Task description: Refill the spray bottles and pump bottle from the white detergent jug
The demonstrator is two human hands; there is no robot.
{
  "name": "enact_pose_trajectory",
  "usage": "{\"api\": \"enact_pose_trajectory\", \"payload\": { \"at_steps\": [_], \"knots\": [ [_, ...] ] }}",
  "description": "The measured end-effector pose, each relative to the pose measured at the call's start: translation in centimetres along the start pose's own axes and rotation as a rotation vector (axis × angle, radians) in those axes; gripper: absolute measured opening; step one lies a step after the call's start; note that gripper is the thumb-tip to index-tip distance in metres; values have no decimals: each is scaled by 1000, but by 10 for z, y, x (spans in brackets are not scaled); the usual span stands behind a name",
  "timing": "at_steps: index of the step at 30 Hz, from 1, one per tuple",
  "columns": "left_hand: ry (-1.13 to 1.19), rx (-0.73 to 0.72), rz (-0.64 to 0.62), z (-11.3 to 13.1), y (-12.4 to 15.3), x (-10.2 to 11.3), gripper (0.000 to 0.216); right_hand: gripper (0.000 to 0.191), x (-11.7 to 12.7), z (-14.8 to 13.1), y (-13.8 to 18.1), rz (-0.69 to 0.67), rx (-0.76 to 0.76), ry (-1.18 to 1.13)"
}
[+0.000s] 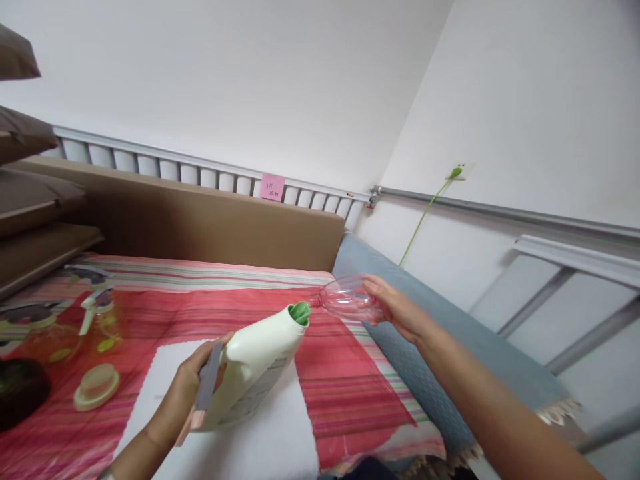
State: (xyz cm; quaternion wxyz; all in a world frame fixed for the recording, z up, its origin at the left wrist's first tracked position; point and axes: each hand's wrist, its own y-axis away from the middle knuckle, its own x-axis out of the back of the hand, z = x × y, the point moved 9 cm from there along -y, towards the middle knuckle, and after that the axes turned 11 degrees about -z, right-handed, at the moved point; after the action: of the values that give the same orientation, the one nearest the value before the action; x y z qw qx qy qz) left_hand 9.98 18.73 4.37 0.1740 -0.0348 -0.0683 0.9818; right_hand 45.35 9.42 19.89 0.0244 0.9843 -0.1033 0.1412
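My left hand is closed around the base of a cream plastic bottle, together with a thin grey and pink stick. The bottle is tilted, its green-lined mouth pointing up and to the right. My right hand grips a clear plastic bottle lying nearly on its side, its neck touching the cream bottle's mouth. Both bottles hover over a red striped cloth and a white towel.
At the left stand a spray bottle with amber liquid, a glass jar, a dark round object and a loose cream cap. A brown headboard, white railing, a pink note and a green cable line the back.
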Motion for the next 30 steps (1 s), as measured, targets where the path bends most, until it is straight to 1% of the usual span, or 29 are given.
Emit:
{"api": "enact_pose_trajectory", "payload": {
  "at_steps": [2,7,15,20,25,28,30],
  "knots": [
    [7,1,4,-2,0,2,49,54,-1,-2,1,-3,0,8],
    [34,14,-56,-9,-1,-1,48,56,-3,-7,2,2,1,34],
    [14,14,-22,-13,-3,5,48,61,-3,-12,-1,-2,-4,138],
    [-4,15,-37,-10,-2,3,45,58,-7,-17,-2,-2,-4,191],
    [-75,-16,-46,-9,1,4,46,57,-14,-28,-2,-17,10,243],
    [-128,-33,-70,-15,-1,7,48,60,-17,-36,-3,-21,25,289],
    [-122,-31,-70,-19,-3,8,50,63,-20,-41,-3,-33,39,328]
  ]
}}
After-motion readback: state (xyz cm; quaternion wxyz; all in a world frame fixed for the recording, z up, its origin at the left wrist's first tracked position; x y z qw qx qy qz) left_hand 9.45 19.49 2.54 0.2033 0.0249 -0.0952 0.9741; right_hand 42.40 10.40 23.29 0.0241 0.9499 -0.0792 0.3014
